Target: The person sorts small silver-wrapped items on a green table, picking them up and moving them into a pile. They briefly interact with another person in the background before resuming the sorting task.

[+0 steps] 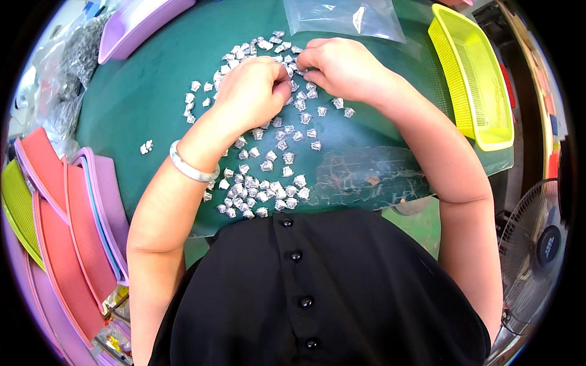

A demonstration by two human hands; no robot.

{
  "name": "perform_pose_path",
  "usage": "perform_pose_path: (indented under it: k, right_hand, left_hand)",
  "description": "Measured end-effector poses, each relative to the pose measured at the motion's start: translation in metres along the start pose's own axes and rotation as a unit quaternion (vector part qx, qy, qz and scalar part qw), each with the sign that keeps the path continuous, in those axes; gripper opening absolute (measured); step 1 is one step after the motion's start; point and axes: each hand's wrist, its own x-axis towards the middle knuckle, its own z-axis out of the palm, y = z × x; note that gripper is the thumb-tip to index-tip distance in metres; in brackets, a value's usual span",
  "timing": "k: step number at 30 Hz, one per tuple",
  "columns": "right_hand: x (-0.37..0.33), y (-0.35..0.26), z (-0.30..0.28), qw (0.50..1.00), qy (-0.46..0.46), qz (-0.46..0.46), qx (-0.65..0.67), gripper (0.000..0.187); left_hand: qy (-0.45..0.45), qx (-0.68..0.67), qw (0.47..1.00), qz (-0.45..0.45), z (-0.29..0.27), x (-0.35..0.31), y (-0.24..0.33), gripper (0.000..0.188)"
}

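Many small, lumpy silver pieces (267, 165) lie scattered over a green table mat (152, 183), with a loose pile beyond my hands and a denser cluster by the near edge. My left hand (256, 88) is closed over the middle of the spread, its thumb and fingers bent together; what they hold is hidden. Just to its right, my right hand (345, 68) has its fingers curled in a pinch among the far pieces. Whether a silver piece sits between those fingertips cannot be made out. The two hands are close but apart.
A clear plastic bag (345, 17) lies at the far edge. A yellow-green basket (473, 79) stands at right, a purple tray (137, 27) at far left. Stacked coloured baskets (67, 244) crowd the near left. A fan (537, 244) is at right. A small white clump (146, 147) lies apart.
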Motion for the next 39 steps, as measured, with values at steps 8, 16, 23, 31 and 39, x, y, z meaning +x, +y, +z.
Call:
perform_pose_path:
  k: [8, 16, 23, 31, 39]
  right_hand:
    - [0.003, 0.005, 0.0, 0.999, -0.03, -0.021, -0.008, 0.012]
    - [0.01, 0.008, -0.026, 0.993, -0.11, 0.028, 0.016, 0.017]
    - [0.018, 0.002, 0.006, 1.0, -0.005, -0.027, 0.012, 0.015]
    - [0.015, 0.017, -0.021, 0.99, -0.136, 0.016, 0.04, 0.012]
    - [0.029, 0.012, -0.018, 0.994, -0.056, 0.093, -0.003, 0.014]
  left_hand:
    - [-0.011, -0.008, 0.999, -0.048, -0.009, 0.002, -0.001, 0.009]
    - [0.037, 0.049, 0.994, 0.094, -0.007, 0.009, -0.013, 0.015]
    - [0.028, 0.059, 0.998, 0.019, -0.002, 0.007, -0.003, 0.015]
    - [0.001, -0.152, 0.979, -0.138, 0.002, 0.013, -0.005, 0.015]
    - [0.061, -0.017, 0.992, -0.107, 0.003, 0.016, 0.002, 0.014]
